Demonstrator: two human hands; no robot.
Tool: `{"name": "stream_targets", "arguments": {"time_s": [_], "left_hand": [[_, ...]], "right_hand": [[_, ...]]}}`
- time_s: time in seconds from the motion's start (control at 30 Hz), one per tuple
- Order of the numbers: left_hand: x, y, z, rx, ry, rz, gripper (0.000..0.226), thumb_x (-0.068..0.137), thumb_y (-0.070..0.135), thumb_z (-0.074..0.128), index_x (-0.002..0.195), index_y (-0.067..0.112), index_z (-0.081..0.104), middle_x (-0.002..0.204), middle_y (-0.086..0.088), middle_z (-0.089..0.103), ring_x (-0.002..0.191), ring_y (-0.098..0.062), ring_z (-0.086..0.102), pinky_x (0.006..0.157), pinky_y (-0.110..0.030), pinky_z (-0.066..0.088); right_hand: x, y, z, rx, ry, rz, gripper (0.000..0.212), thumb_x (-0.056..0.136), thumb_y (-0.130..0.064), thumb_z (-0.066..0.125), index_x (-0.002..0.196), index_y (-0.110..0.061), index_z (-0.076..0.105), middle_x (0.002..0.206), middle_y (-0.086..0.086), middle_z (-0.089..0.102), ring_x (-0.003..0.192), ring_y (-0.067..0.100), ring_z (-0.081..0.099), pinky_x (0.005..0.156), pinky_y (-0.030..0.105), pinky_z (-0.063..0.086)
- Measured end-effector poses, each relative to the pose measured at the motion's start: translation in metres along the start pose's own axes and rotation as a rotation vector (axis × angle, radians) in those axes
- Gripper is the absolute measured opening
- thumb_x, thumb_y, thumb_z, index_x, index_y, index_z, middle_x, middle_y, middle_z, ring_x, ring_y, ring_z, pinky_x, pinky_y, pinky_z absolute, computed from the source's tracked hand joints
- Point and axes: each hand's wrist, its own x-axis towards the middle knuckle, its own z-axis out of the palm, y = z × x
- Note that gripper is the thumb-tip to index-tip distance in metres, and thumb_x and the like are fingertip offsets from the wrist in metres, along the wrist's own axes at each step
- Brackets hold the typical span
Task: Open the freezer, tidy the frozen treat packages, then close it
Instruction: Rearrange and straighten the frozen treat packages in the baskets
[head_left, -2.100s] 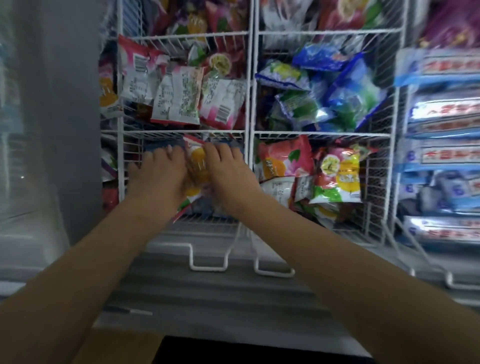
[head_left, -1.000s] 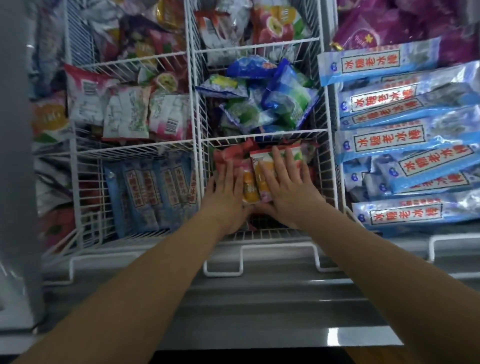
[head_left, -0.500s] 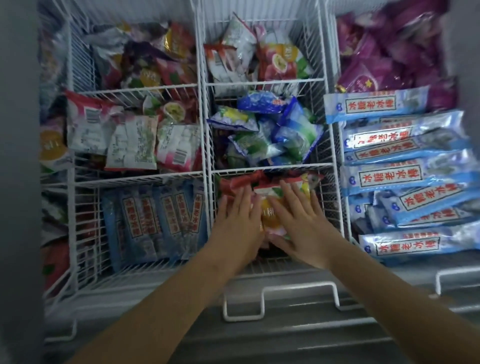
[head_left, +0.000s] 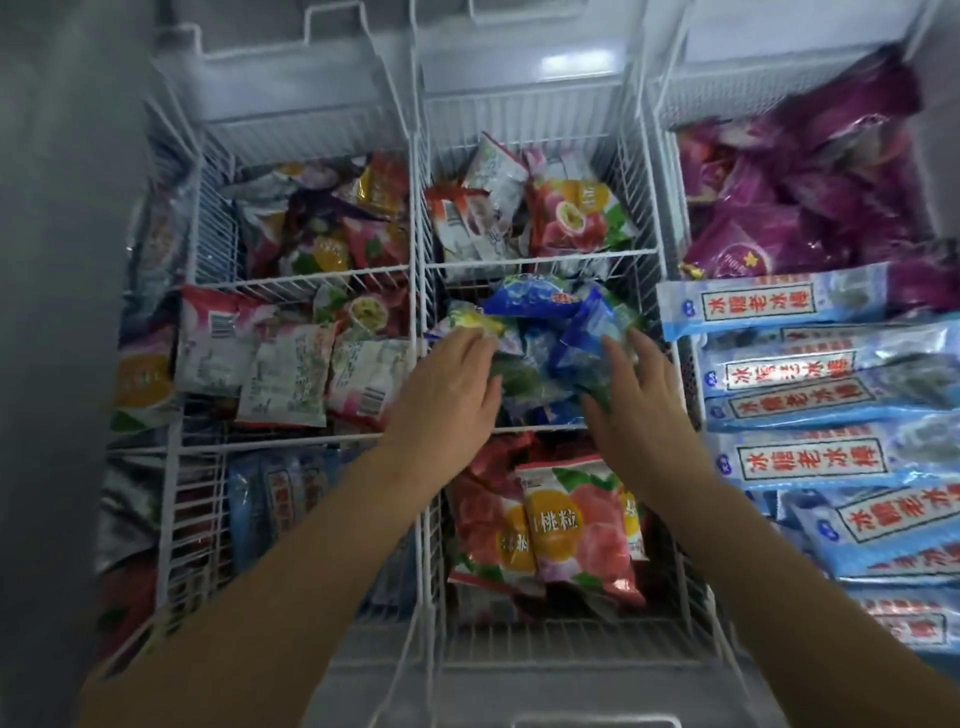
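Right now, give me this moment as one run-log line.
freezer open | left hand and right hand flank blue packets, middle compartment of centre basket | grasp unclear | peach packets nearer

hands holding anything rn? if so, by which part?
No clear grasp. The left hand and right hand lie open against either side of the blue-and-green packages in the middle basket compartment, fingers on the wrappers; no closed grip shows.

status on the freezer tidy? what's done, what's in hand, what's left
Done: freezer is open; the peach packs in the near middle compartment lie roughly flat and aligned. In hand: left hand and right hand bracket the heap of blue packs in the compartment behind, fingers spread, no closed grip. Left: that heap is jumbled, the far fruit packs look untidy, and the freezer isn't closed.
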Motion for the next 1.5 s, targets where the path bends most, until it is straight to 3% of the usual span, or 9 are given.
{"name": "stream_targets", "arguments": {"time_s": [0.17,0.37,0.57,0.7,0.83,1.0,1.2,1.37,1.5], "left_hand": [[-0.056,0.019,-0.011,-0.066,-0.040,-0.178,0.037,0.096,0.015,0.054,0.130,0.001,0.055,0.136,-0.014,0.049,0.129,-0.026,0.045,0.111,-0.036,0.034],[-0.087,0.003,-0.031,-0.112,-0.082,-0.410,0.039,0.099,0.017,0.048,0.136,0.005,0.050,0.145,-0.009,0.039,0.133,-0.022,0.039,0.111,-0.026,0.028],[-0.075,-0.042,-0.053,-0.032,-0.006,-0.380,0.032,0.096,0.012,0.053,0.126,0.002,0.058,0.135,-0.013,0.049,0.124,-0.026,0.049,0.107,-0.037,0.040],[-0.029,-0.088,-0.065,-0.048,0.129,-0.384,0.030,0.095,0.008,0.054,0.122,-0.004,0.058,0.128,-0.017,0.052,0.118,-0.030,0.051,0.104,-0.035,0.041],[0.031,-0.143,-0.069,-0.070,0.300,-0.490,0.032,0.094,0.010,0.054,0.125,0.001,0.055,0.130,-0.014,0.053,0.120,-0.029,0.049,0.101,-0.039,0.044],[0.086,-0.216,-0.062,-0.167,0.449,-0.752,0.010,0.090,0.018,0.059,0.092,0.010,0.052,0.096,-0.009,0.057,0.089,-0.030,0.057,0.070,-0.036,0.045],[0.134,-0.272,-0.041,-0.319,0.279,-0.999,0.062,0.088,0.036,0.065,0.131,-0.002,0.044,0.131,-0.022,0.048,0.117,-0.038,0.050,0.091,-0.044,0.047],[0.156,-0.299,-0.021,-0.412,0.265,-1.063,0.051,0.091,0.018,0.058,0.138,0.003,0.045,0.135,-0.019,0.053,0.122,-0.034,0.052,0.100,-0.041,0.045],[0.159,-0.304,-0.015,-0.438,0.342,-1.144,0.040,0.093,0.008,0.052,0.133,0.005,0.052,0.133,-0.017,0.056,0.120,-0.034,0.053,0.099,-0.039,0.046]], "right_hand": [[-0.017,-0.008,-0.007,0.025,-0.146,0.010,0.069,0.097,-0.032,0.052,0.152,-0.019,0.014,0.160,0.006,-0.009,0.148,0.034,0.000,0.113,0.056,0.025],[-0.006,-0.019,-0.016,-0.113,-0.308,0.020,0.076,0.100,-0.041,0.041,0.154,-0.008,0.000,0.158,0.022,-0.019,0.147,0.041,-0.007,0.119,0.052,0.015],[0.005,-0.032,-0.018,-0.256,-0.425,0.103,0.087,0.098,-0.052,0.037,0.152,-0.005,-0.012,0.154,0.026,-0.025,0.146,0.044,-0.010,0.117,0.056,0.017],[0.039,-0.076,-0.020,-0.222,-0.259,0.013,0.083,0.098,-0.052,0.039,0.154,-0.010,-0.007,0.156,0.023,-0.025,0.146,0.042,-0.013,0.119,0.055,0.011],[0.106,-0.145,0.003,0.044,-0.152,-0.211,0.071,0.099,-0.034,0.050,0.153,-0.018,0.007,0.161,0.012,-0.009,0.148,0.033,0.000,0.116,0.047,0.023],[0.206,-0.204,0.055,0.123,-0.130,-0.319,0.065,0.097,-0.018,0.052,0.151,-0.009,0.017,0.158,0.020,0.012,0.146,0.036,0.012,0.112,0.048,0.031],[0.295,-0.226,0.106,0.153,-0.233,-0.028,0.088,0.099,-0.037,0.049,0.151,0.001,-0.011,0.157,0.029,-0.009,0.146,0.044,-0.003,0.118,0.048,0.008],[0.329,-0.221,0.127,0.239,-0.205,0.171,0.100,0.091,-0.055,0.055,0.153,-0.015,-0.012,0.158,0.026,-0.009,0.145,0.046,0.004,0.113,0.058,0.018],[0.342,-0.219,0.134,0.224,-0.098,0.176,0.095,0.087,-0.045,0.066,0.154,-0.021,0.003,0.160,0.016,0.009,0.139,0.044,0.024,0.105,0.057,0.033]]}}
